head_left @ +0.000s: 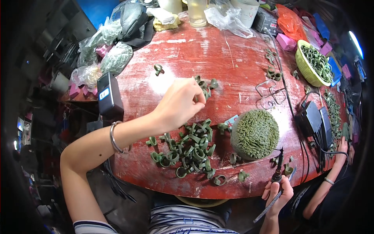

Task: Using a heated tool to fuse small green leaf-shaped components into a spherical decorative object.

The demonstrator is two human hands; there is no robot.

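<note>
My left hand (180,102) reaches over the table, fingers curled together beside a small cluster of green rings (212,84). What lies between its fingertips is hidden. A larger heap of green rings (194,146) lies below that wrist. At the lower right, my right hand (278,191) is closed round a pen-like tool with a black handle (277,176), its thin dark tip upward. A slim grey strip with markings (269,208) also passes through this hand. Just left of the tool's tip stands a domed thing with a rough, crumbly green top (256,132).
A yellow-green basket of rings (302,64) stands at the right, with a bent wire stand (270,94), a dark box with cables (311,117) and another person's arm (329,177) nearby. A black box (110,93) and plastic bags (117,58) lie at the left.
</note>
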